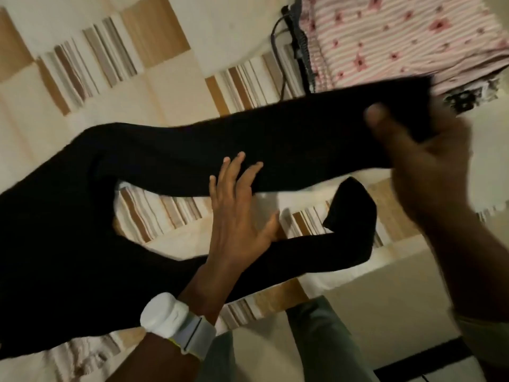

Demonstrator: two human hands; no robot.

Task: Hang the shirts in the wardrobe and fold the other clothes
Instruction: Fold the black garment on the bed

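Leggings (pixel 165 150) lying black across the patterned bedspread (pixel 154 34) | right hand (pixel 421 166) gripping one leg's end, lifting | left hand (pixel 237 205) spread flat, pinning mid-leg | advice: keeping cuffs aligned, smoothing fabric while folding over | folded striped garment (pixel 399 37) lying nearby

Two hands (pixel 242 213), one black pair of trousers (pixel 170 150), one pink striped garment (pixel 399 37), one wristband (pixel 176 323).

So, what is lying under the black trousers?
Under the black trousers lies the striped bedcover, showing between the two legs. The left hand rests open there; the right hand grips one leg's end. Anything beneath the wide part is hidden.
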